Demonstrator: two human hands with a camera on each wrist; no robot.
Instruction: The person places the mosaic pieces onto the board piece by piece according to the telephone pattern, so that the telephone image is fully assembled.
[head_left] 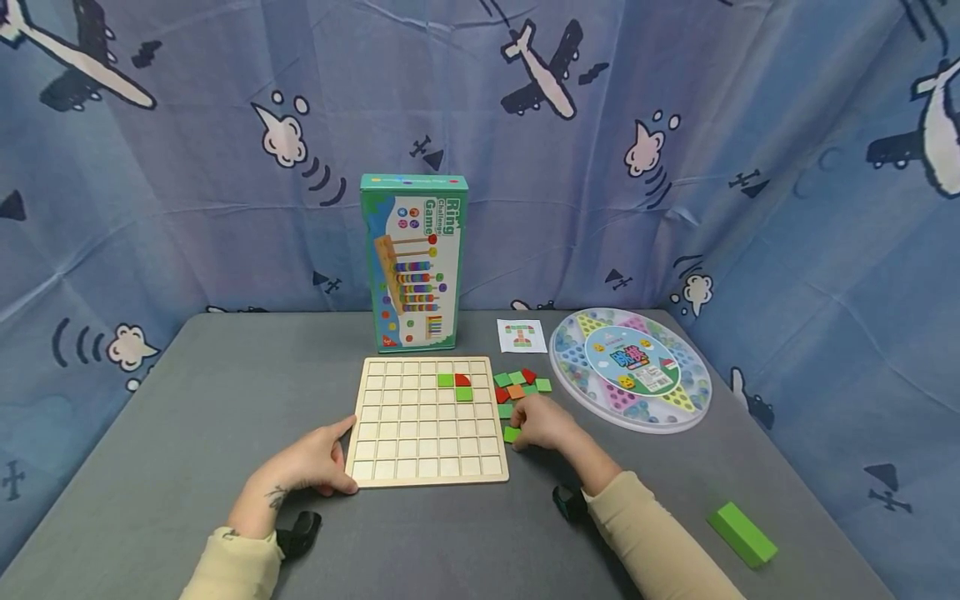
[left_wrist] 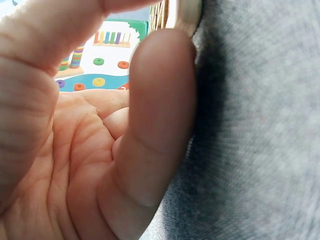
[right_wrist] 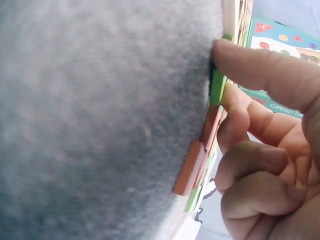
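A light wooden grid board lies flat on the grey table. My left hand rests at its left edge, index fingertip and thumb tip touching the edge and the near corner; in the left wrist view the thumb is against the rim. Set in the grid are two green square tiles and a red rounded tile. Off the right edge, my right hand pinches a green tile between thumb and index finger, its other fingers curled. Beyond this hand lie several loose green, red and orange tiles.
A tall green game box stands behind the board. To its right lie a small white pattern card and a round board-game disc. A green block sits near the right front. A patterned blue curtain closes the back.
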